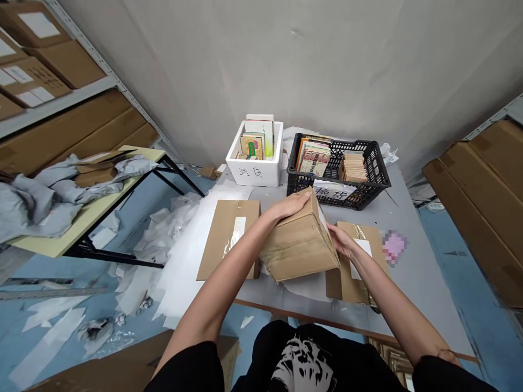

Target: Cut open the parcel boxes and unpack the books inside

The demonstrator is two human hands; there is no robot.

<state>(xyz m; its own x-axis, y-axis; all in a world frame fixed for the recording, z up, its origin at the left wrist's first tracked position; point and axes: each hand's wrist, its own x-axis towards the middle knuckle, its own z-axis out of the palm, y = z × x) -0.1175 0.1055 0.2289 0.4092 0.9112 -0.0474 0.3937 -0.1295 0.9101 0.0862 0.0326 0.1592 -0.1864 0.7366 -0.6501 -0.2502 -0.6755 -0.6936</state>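
Note:
A worn brown cardboard box (300, 247) is tilted between my hands, over the near part of the grey table. My left hand (293, 206) lies across its upper left side, fingers curled over the top edge. My right hand (342, 239) presses on its right side near a whitish label, with part of the fingers hidden behind it. To the left lies a flat taped carton (223, 218) with a white label. Another taped carton (370, 239), also labelled, lies under my right wrist.
Behind stand a white foam box (255, 174) of books and a black plastic crate (370, 188) of books. A side table (61, 239) at left carries grey mailing bags. Cartons fill shelves on both sides; packing scraps litter the blue floor.

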